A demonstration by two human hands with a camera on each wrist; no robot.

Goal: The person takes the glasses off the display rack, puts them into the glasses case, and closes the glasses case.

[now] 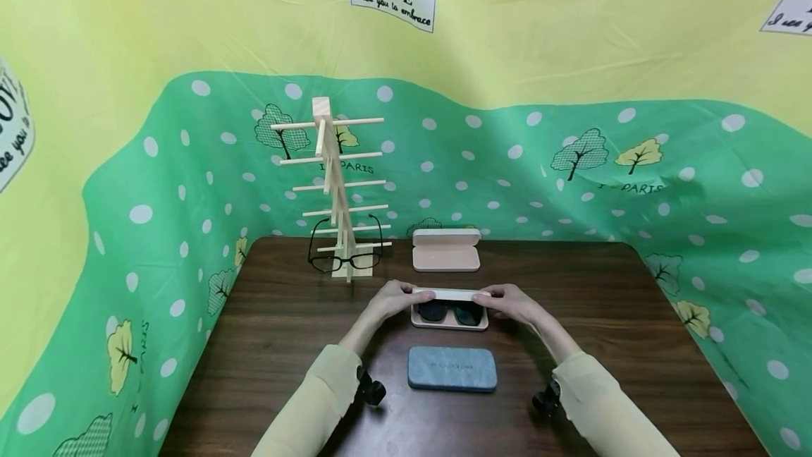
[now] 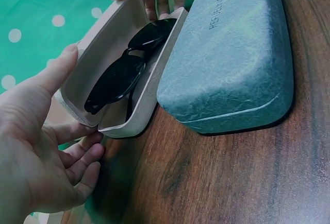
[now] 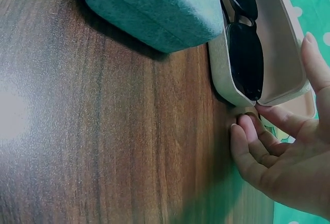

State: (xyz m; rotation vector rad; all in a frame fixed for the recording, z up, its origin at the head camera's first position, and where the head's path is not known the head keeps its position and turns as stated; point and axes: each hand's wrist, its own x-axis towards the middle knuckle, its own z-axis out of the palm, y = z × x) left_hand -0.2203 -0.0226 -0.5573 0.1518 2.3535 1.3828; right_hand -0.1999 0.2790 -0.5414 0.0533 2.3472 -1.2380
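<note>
A pale glasses case [image 1: 450, 326] lies with its lid raised in the middle of the table. Dark sunglasses [image 2: 114, 80] rest inside it, in front of the lid. My left hand [image 1: 395, 298] grips the left end of the lid, thumb on the lid's edge and fingers low by the hinge. At the other end, my right hand [image 1: 512, 302] holds the lid in the same way, its thumb [image 3: 312, 54] on the edge. Nearer to me is a closed blue glasses case [image 1: 452, 369] with lettering on top.
Behind the hands stands another pale case [image 1: 446, 258], its lid up. To the back left, a wooden rack [image 1: 342, 210] with several pegs carries black-framed eyeglasses [image 1: 345, 261]. A patterned green and yellow cloth [image 1: 507, 161] hangs around the brown table [image 1: 266, 344].
</note>
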